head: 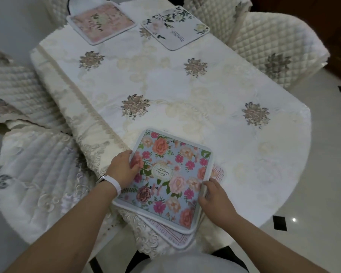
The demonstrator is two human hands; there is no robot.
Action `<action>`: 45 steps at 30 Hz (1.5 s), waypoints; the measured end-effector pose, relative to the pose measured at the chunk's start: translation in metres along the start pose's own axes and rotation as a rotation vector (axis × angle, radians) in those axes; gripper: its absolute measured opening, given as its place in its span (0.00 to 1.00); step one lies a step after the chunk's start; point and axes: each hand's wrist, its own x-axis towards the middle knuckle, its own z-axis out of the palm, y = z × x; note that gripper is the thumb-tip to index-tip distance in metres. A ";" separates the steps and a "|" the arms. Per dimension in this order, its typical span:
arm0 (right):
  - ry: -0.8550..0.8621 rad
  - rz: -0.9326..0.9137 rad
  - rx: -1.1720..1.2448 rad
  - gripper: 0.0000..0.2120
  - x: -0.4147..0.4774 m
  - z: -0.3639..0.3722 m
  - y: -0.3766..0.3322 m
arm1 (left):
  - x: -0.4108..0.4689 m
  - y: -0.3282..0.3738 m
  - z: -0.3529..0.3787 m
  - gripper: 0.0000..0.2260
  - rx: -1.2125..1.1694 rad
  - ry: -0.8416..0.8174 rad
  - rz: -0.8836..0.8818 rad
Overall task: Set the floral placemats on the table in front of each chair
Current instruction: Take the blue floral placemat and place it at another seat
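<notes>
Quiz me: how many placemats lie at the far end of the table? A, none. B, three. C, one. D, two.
D: a pink mat and a white mat lie side by side at the far end; the left hand and right hand hold the blue mat at the near end.

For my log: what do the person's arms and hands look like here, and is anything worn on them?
Both forearms are bare, with no sleeves in view. The left wrist carries a plain white wristband, possibly a fitness band. The left hand and right hand have no gloves, and no rings can be made out.
</notes>
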 end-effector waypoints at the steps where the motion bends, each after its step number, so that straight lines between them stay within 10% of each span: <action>1: 0.005 0.050 0.034 0.21 0.002 0.002 -0.004 | -0.001 0.003 -0.001 0.25 -0.001 0.011 0.008; 11: 0.179 0.326 0.695 0.18 0.019 0.005 -0.021 | -0.018 -0.004 -0.010 0.20 -0.298 0.036 -0.021; 45: 0.191 0.170 0.537 0.09 -0.013 -0.099 0.039 | -0.105 0.113 0.043 0.11 -0.705 0.230 -0.041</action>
